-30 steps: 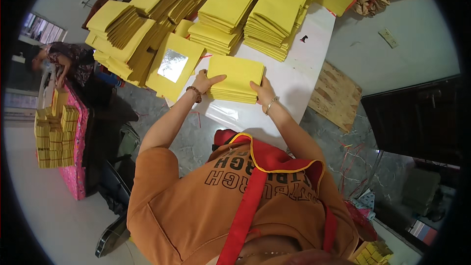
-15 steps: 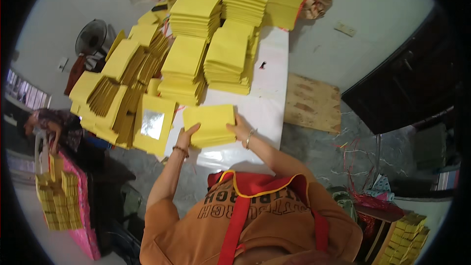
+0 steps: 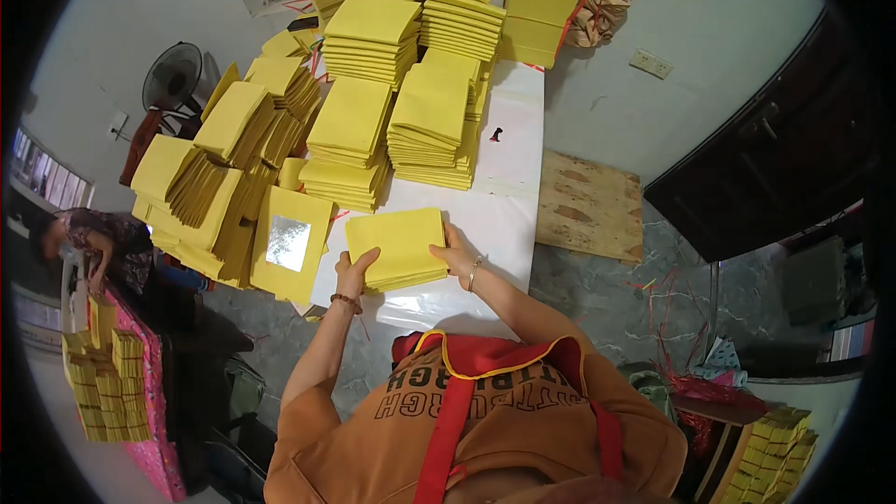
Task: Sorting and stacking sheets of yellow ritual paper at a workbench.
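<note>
A stack of yellow paper (image 3: 397, 245) sits near the front edge of the white table, between my hands. My left hand (image 3: 355, 273) grips its left side, thumb on the top sheet and fingers mostly hidden. At its right edge my right hand (image 3: 455, 254) clasps the stack, also with the thumb on top. Just left of the stack lies a flat yellow sheet with a shiny silver square (image 3: 289, 243). Beyond it stand tall piles of yellow paper (image 3: 429, 117), and leaning bundles of folded yellow paper (image 3: 233, 121) crowd the left side.
A wrapped yellow block (image 3: 541, 0) stands at the table's far right corner. A wooden board (image 3: 590, 205) lies right of the table. Far left, another person (image 3: 103, 243) bends beside a pink-covered table (image 3: 154, 429) with yellow bundles. A fan (image 3: 173, 77) stands behind the left piles.
My hands keep hold of the yellow stack, which is tilted slightly and shows less of its front edge. The whole view has shifted a little.
</note>
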A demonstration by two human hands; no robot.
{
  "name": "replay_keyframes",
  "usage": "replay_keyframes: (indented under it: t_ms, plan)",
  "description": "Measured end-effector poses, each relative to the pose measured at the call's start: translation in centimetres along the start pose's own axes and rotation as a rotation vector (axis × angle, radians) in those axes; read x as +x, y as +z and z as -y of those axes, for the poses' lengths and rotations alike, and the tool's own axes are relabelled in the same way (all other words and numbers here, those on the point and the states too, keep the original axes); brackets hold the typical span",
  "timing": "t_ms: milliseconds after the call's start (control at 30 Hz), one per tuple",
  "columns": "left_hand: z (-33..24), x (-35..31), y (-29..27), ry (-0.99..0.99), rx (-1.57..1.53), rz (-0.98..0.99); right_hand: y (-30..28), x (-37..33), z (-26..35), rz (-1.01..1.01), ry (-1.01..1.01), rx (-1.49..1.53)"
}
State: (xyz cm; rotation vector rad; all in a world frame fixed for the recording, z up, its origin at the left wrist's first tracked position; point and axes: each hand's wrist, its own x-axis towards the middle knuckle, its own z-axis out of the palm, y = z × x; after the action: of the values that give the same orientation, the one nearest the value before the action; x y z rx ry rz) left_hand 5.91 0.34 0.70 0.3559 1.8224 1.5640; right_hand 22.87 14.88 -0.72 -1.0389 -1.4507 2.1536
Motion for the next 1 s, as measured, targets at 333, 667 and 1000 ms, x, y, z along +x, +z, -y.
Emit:
replay_keyframes:
  t_ms: [333, 667, 1000]
  plan:
    - [-3.4, -3.9, 2.2, 0.070, -0.190, 0.171, -2.4, -2.9, 4.8, 0.260, -0.080, -0.135]
    - [-4.6, -2.3, 3.5, 0.603, 0.201, 0.387, -5.2, -4.6, 4.3, 0.169, -0.442, -0.165]
    - [-1.3, 1.7, 3.3, 0.441, 0.468, 0.654, -6.3, -2.4, -0.5, 0.023, -0.637, -0.454]
